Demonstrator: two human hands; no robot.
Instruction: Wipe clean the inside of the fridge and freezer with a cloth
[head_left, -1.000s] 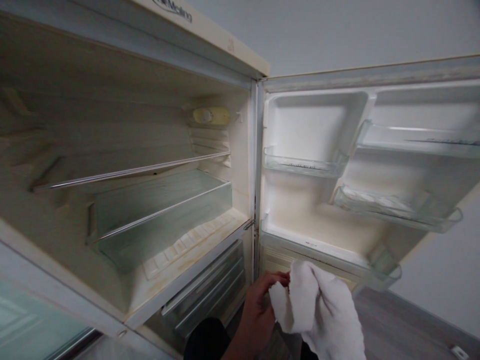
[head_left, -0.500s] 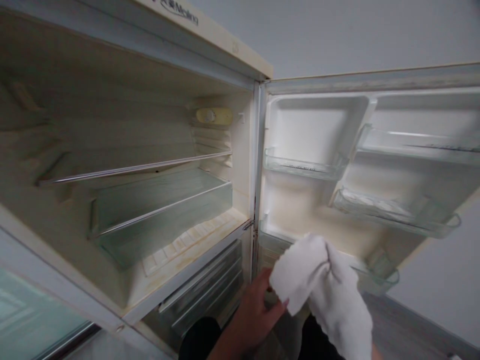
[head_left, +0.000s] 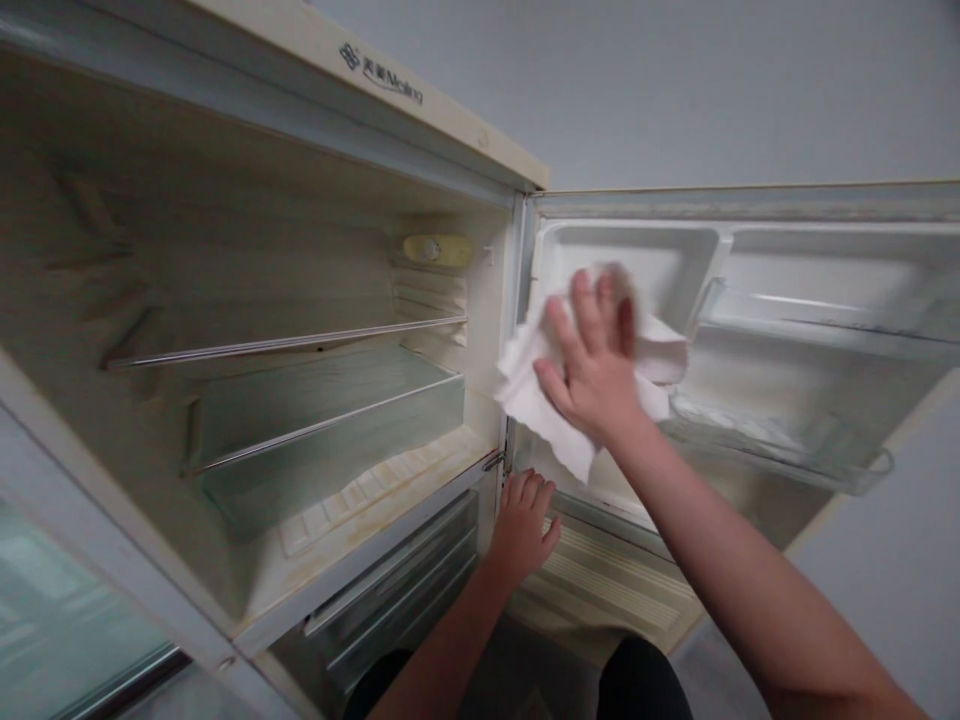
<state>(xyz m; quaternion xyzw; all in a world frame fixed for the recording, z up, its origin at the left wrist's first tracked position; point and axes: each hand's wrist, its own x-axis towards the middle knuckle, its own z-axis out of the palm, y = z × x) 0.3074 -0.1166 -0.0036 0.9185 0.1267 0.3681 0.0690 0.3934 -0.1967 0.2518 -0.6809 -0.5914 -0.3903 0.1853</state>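
My right hand (head_left: 596,365) is raised in front of the fridge door (head_left: 795,262) with its fingers spread over a white wiping cloth (head_left: 551,425). The cloth bunches under the palm, and its ragged edges hang out on both sides. Behind it, the left part of the door's inside is mostly hidden; whether the cloth touches the door I cannot tell. Lower down, close to the hinge (head_left: 495,460), my left hand (head_left: 523,525) is empty with its fingers loosely apart.
To the left stands the open fridge compartment with a glass shelf (head_left: 300,345) and a clear drawer (head_left: 337,430). Clear door racks (head_left: 787,455) jut out on the right. Below are freezer drawers (head_left: 405,580) and an open lower door (head_left: 607,580). My knees are close beneath.
My right hand has lifted the cloth up and left to the upper door, where before it hung low. My left hand, earlier beside the cloth, is now apart from it near the hinge.
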